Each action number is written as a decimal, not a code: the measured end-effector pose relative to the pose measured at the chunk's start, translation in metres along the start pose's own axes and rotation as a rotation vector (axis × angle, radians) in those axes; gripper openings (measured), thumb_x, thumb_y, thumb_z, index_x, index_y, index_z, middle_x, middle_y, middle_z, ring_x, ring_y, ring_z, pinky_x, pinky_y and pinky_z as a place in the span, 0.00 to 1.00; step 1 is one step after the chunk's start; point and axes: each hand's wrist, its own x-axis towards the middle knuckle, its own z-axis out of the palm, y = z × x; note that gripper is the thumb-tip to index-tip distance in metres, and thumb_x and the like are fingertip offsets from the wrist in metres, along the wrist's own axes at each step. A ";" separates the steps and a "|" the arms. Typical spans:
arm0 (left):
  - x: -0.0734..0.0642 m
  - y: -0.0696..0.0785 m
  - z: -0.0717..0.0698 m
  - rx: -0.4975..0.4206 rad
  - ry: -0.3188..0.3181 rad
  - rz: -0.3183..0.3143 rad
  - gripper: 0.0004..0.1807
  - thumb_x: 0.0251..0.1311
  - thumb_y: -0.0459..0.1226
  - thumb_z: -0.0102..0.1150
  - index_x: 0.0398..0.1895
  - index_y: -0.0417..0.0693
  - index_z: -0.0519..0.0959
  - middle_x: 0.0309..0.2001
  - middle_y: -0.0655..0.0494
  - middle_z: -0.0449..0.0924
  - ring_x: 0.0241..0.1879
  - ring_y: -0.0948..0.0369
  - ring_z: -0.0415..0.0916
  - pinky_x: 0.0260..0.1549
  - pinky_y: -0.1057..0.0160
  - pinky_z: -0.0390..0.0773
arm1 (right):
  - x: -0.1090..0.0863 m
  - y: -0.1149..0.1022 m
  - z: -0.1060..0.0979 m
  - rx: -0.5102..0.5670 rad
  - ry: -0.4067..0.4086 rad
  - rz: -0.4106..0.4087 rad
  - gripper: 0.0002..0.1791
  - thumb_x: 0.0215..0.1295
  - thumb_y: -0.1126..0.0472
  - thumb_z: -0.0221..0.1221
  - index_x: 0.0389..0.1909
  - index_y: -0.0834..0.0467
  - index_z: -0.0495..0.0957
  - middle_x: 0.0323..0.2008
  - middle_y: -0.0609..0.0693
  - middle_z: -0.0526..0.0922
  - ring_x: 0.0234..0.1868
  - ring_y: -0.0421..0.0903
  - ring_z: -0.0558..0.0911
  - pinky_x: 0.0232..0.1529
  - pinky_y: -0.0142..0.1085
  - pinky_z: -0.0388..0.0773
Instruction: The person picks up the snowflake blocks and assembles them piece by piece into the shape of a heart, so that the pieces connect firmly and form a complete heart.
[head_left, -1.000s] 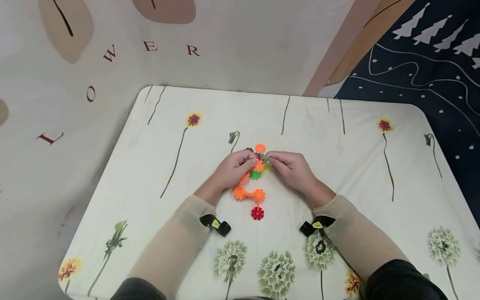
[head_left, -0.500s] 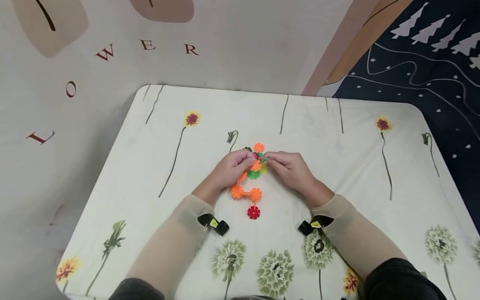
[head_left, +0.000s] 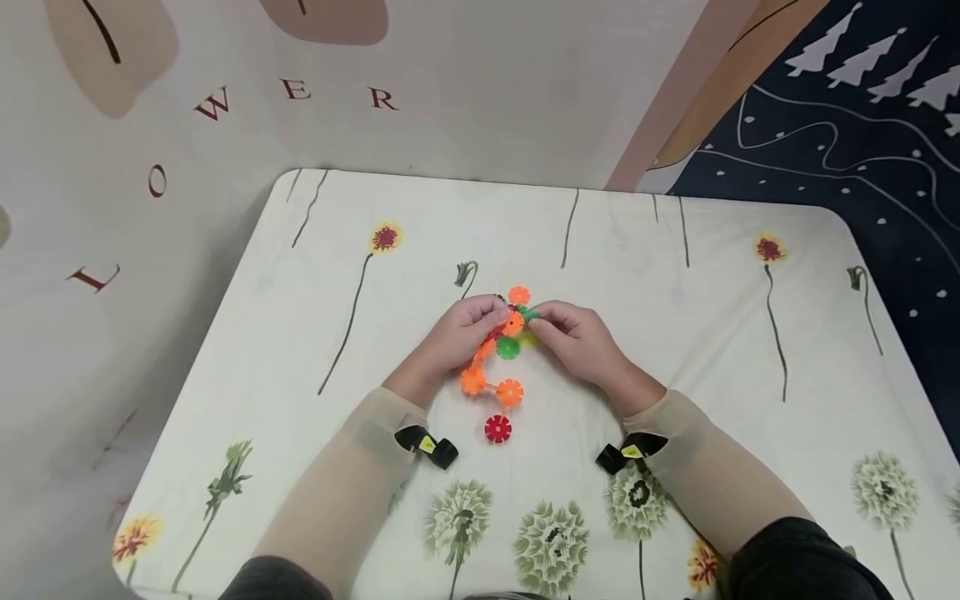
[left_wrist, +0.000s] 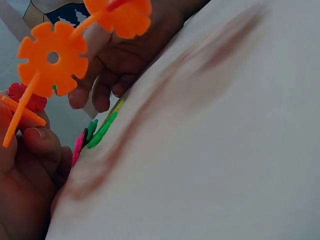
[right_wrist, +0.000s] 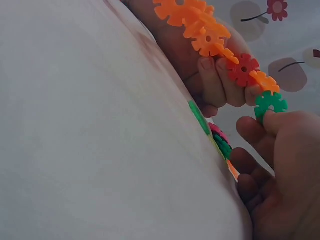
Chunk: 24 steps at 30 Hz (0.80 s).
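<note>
My left hand [head_left: 470, 332] grips a chain of notched plastic snowflake discs. Several orange discs [left_wrist: 53, 57] hang from its fingers toward me, ending in a red disc [head_left: 498, 429]. Another red disc [right_wrist: 243, 70] sits at the left fingertips, joined to an orange disc [right_wrist: 265, 81] at the chain's far end. Between thumb and forefinger my right hand [head_left: 579, 342] pinches a green disc [right_wrist: 271, 102], which meets that orange disc edge to edge; whether their notches interlock I cannot tell. The other right fingers are loosely bent below it.
Loose discs lie on the tabletop beneath the hands: a green disc [head_left: 507, 347], an orange disc [head_left: 519, 295], a yellow one and a pink one [right_wrist: 219, 131]. The flower-print tablecloth [head_left: 675, 333] reaches back to a printed wall [head_left: 510, 108].
The chain has turned in my left hand, its red end swinging a little left. The green disc now shows closer against the chain's orange end. Both hands stay nearly in place.
</note>
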 end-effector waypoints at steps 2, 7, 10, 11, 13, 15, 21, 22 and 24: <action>0.000 0.000 0.000 0.015 0.000 0.005 0.11 0.82 0.36 0.54 0.42 0.38 0.81 0.30 0.53 0.75 0.37 0.58 0.73 0.38 0.67 0.75 | 0.000 0.000 0.000 0.042 0.017 0.013 0.07 0.79 0.65 0.61 0.47 0.63 0.87 0.43 0.53 0.89 0.44 0.45 0.83 0.48 0.32 0.79; 0.000 -0.001 0.000 0.039 -0.010 0.022 0.11 0.82 0.36 0.54 0.42 0.38 0.81 0.31 0.53 0.76 0.37 0.58 0.74 0.38 0.66 0.75 | 0.001 0.000 -0.001 0.072 0.051 -0.003 0.08 0.80 0.66 0.59 0.49 0.64 0.86 0.47 0.54 0.88 0.50 0.44 0.83 0.54 0.31 0.79; 0.000 -0.001 0.000 0.054 -0.006 0.022 0.11 0.82 0.36 0.54 0.42 0.38 0.82 0.33 0.52 0.78 0.38 0.58 0.74 0.40 0.65 0.76 | 0.002 0.001 -0.001 0.062 0.035 -0.038 0.08 0.80 0.68 0.58 0.50 0.64 0.86 0.47 0.54 0.88 0.50 0.44 0.83 0.54 0.31 0.78; 0.000 -0.001 0.000 0.060 -0.004 0.021 0.11 0.82 0.36 0.54 0.42 0.38 0.82 0.33 0.52 0.79 0.39 0.58 0.75 0.40 0.65 0.76 | 0.002 0.001 -0.002 0.061 0.027 -0.052 0.08 0.80 0.68 0.59 0.50 0.64 0.86 0.48 0.54 0.88 0.50 0.45 0.83 0.54 0.32 0.78; 0.000 -0.001 0.000 0.072 -0.002 0.016 0.12 0.82 0.37 0.54 0.42 0.39 0.82 0.35 0.52 0.80 0.39 0.58 0.75 0.41 0.65 0.77 | 0.002 0.002 -0.002 0.048 0.015 -0.078 0.09 0.79 0.69 0.59 0.50 0.63 0.87 0.48 0.53 0.88 0.50 0.45 0.83 0.53 0.32 0.78; 0.001 -0.002 0.000 0.084 -0.001 0.019 0.12 0.82 0.38 0.54 0.42 0.40 0.83 0.35 0.52 0.80 0.40 0.57 0.75 0.41 0.64 0.77 | 0.002 0.002 -0.003 0.035 0.008 -0.100 0.10 0.78 0.70 0.60 0.51 0.61 0.88 0.48 0.52 0.88 0.50 0.45 0.83 0.53 0.32 0.78; 0.001 -0.005 -0.001 0.118 -0.018 0.050 0.11 0.81 0.38 0.55 0.42 0.41 0.83 0.32 0.52 0.78 0.38 0.57 0.74 0.41 0.61 0.74 | 0.002 0.004 -0.003 0.039 -0.016 -0.158 0.13 0.76 0.73 0.60 0.52 0.60 0.89 0.49 0.52 0.86 0.51 0.47 0.81 0.53 0.33 0.77; 0.001 -0.005 -0.001 0.126 -0.021 0.054 0.11 0.81 0.38 0.55 0.42 0.41 0.83 0.32 0.53 0.78 0.37 0.57 0.73 0.40 0.61 0.74 | 0.003 0.005 -0.003 0.047 -0.020 -0.171 0.13 0.75 0.74 0.60 0.52 0.61 0.89 0.49 0.52 0.86 0.51 0.47 0.81 0.53 0.33 0.77; 0.002 -0.006 -0.002 0.143 -0.024 0.062 0.10 0.81 0.38 0.56 0.42 0.41 0.82 0.32 0.53 0.77 0.36 0.57 0.73 0.40 0.61 0.73 | 0.003 0.005 -0.003 0.057 -0.023 -0.196 0.13 0.74 0.75 0.61 0.52 0.62 0.89 0.48 0.53 0.87 0.51 0.48 0.81 0.53 0.33 0.77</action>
